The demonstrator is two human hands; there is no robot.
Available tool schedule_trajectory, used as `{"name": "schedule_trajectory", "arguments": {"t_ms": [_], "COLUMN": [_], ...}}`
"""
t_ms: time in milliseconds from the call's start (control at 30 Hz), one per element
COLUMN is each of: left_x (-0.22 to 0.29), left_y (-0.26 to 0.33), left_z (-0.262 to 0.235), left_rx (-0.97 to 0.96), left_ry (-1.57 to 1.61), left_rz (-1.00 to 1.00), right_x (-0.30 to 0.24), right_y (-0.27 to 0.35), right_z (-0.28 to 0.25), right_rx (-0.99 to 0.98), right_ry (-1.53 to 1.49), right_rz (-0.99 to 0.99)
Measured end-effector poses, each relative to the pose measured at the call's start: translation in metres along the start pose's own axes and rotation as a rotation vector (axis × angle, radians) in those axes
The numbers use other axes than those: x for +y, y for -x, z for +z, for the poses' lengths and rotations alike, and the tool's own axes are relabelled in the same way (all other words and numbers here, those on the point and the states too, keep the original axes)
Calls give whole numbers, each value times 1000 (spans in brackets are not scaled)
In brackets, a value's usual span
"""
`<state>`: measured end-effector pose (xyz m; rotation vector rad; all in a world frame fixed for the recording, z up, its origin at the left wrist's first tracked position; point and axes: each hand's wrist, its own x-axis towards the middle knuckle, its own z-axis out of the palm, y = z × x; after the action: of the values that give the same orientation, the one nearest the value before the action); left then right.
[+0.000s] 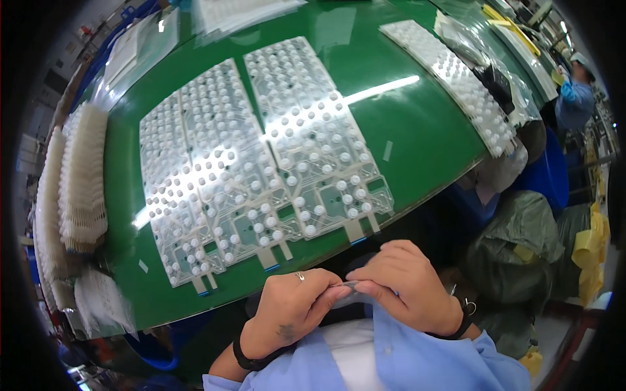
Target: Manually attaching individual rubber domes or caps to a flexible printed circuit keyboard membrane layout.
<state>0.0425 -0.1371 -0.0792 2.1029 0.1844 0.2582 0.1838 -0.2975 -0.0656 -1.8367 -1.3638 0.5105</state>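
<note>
My left hand and my right hand meet just off the table's near edge, close to my body. Thumbs and fingers of both pinch a small, greyish, see-through piece; its kind is hard to make out. Beyond them, clear keyboard membrane sheets with white rubber domes lie side by side: one at the left, one in the middle and one at the right. Short flat ribbon tails with blue tips, such as this tail, point toward me at the table's edge.
The green table has a curved-looking near edge. Stacked dome sheets stand at the left, and another pile of dome sheets lies at the right. Dark plastic bags and a blue bin sit to my right. A person works at far right.
</note>
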Motion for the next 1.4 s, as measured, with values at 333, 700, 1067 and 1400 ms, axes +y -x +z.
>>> {"name": "schedule_trajectory", "arguments": {"t_ms": [333, 700, 1067, 1400], "left_x": [8, 5, 6, -20], "left_y": [-30, -53, -57, -31], "left_z": [3, 10, -7, -20], "left_rx": [44, -53, -185, -219], "left_ry": [-138, -146, -259, -489], "left_rz": [69, 107, 57, 14], "right_x": [11, 25, 38, 60], "right_y": [-7, -9, -18, -61], "right_z": [-17, -22, -42, -54], "right_rx": [227, 274, 305, 221], "right_ry": [3, -66, -294, -361], "right_rz": [-44, 47, 110, 457]}}
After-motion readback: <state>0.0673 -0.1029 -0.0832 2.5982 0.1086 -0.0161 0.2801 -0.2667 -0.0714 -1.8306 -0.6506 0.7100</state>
